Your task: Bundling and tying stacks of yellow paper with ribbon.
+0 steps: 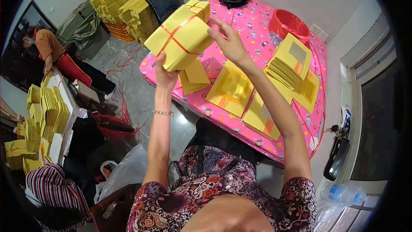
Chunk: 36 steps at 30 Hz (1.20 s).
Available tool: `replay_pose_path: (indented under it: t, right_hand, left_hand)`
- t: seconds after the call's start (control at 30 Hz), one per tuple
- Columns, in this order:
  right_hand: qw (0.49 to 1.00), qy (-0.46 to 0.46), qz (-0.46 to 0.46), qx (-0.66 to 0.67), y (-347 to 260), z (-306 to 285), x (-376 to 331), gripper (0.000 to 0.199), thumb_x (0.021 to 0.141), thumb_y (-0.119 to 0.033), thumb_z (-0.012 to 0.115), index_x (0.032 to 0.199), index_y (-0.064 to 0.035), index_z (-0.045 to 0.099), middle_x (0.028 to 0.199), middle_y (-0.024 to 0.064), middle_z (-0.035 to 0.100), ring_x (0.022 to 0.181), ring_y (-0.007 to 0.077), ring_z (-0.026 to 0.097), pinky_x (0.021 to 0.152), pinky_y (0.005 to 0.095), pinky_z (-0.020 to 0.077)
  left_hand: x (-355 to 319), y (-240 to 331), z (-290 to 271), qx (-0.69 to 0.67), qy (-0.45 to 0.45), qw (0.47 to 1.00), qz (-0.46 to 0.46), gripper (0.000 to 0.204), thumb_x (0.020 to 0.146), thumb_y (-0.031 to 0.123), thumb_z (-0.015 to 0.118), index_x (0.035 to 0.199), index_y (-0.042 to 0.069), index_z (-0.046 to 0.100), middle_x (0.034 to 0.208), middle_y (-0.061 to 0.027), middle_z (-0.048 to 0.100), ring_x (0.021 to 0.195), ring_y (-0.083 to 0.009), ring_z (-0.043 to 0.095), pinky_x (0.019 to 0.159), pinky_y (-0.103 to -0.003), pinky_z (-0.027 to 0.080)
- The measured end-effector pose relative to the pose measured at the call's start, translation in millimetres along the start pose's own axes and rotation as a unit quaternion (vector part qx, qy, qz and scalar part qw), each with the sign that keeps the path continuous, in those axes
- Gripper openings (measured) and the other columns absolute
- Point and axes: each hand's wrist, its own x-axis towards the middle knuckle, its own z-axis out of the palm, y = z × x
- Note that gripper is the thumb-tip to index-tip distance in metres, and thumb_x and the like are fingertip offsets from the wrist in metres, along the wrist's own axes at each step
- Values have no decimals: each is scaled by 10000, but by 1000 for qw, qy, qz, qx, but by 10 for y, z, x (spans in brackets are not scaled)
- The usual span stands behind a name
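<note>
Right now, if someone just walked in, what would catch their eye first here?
First, the bundle of yellow paper tied with red string, raised in the middle between the left hand below it and the right hand at its side. Under it spreads the bright pink patterned table cover, with loose yellow sheets and a red basket at the far end. At the left edge, more yellow stacks stand beside other people.

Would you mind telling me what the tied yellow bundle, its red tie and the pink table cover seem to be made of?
Yellow bundle: matte paper, apparently stacked folded sheets. Red tie: thin, probably plastic string. Pink table cover: glossy printed plastic or oilcloth, judging by its sheen.
</note>
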Motion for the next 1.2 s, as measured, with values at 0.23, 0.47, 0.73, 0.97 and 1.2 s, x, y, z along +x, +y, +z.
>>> replay_pose_path:
  t: [0.23, 0.47, 0.73, 0.97, 1.2]
  right_hand:
    - [995, 22, 87, -46, 330, -540, -949, 369, 888, -137, 592, 1236, -44, 511, 1177, 95, 519, 1161, 211, 491, 951, 333, 437]
    - [969, 119, 191, -104, 218, -1173, -2077, 301, 869, -61, 568, 1169, -50, 546, 1126, 79, 505, 1080, 177, 515, 857, 309, 477]
    - [944, 180, 244, -129, -5, -1410, -2817, 299, 877, -31, 542, 1176, -28, 541, 1185, 97, 514, 1043, 174, 549, 808, 262, 478]
    - [944, 125, 221, -211, -96, -1331, -2907, 259, 856, -57, 567, 1112, -26, 554, 1130, 134, 545, 1040, 274, 559, 864, 378, 459]
    - [914, 78, 153, -367, -130, -1362, -2976, 239, 829, -81, 597, 1062, -31, 582, 1073, 156, 560, 1017, 319, 541, 865, 377, 444]
  left_hand:
    - [820, 239, -622, 31, 61, 995, -75, 806, 649, 618, 667, 1225, 85, 485, 1122, -110, 518, 1043, -253, 487, 869, -447, 421]
    - [1457, -44, -746, 53, 86, 984, -145, 818, 657, 607, 674, 1255, 82, 486, 1203, -125, 533, 1059, -287, 520, 855, -448, 446]
    - [1978, -388, -1083, 48, 158, 971, -173, 541, 631, 593, 743, 860, 146, 542, 705, 12, 505, 548, -135, 485, 452, -261, 390]
    - [2083, -282, -995, 128, 156, 962, -186, 642, 620, 689, 689, 894, 129, 536, 730, -31, 510, 578, -164, 487, 460, -272, 354]
    - [1681, -348, -451, 107, 121, 969, -185, 726, 787, 609, 594, 1190, 11, 507, 1045, -122, 561, 999, -279, 554, 832, -439, 485]
